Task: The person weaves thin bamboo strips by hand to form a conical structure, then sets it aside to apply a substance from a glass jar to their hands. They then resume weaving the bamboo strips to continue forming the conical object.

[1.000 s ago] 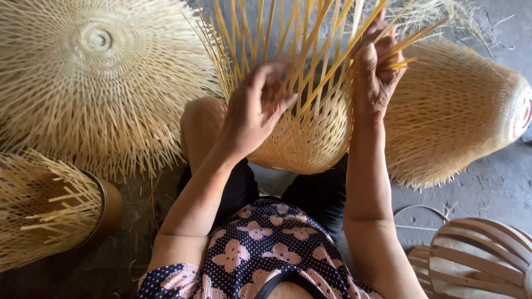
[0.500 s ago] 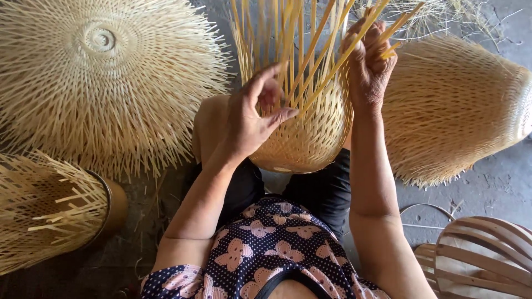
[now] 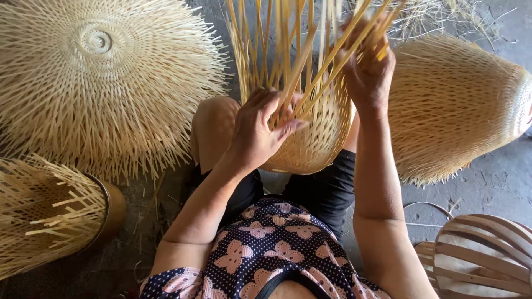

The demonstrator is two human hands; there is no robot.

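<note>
The left hand (image 3: pixel 260 130) pinches upright bamboo strips (image 3: pixel 288 50) of a half-woven basket (image 3: pixel 316 138) resting on the person's lap. The right hand (image 3: pixel 368 69) grips strips farther right. A finished woven shade (image 3: pixel 454 105) lies right, a flat spiky one (image 3: pixel 100 77) far left.

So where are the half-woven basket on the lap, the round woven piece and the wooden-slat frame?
half-woven basket (image 3: pixel 310 141), head view, woven lower wall.
round woven piece (image 3: pixel 97 41), head view, spiral centre.
wooden-slat frame (image 3: pixel 487 249), head view, curved slat.

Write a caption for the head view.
Left hand and right hand grip bamboo strips of a half-woven basket.
</note>
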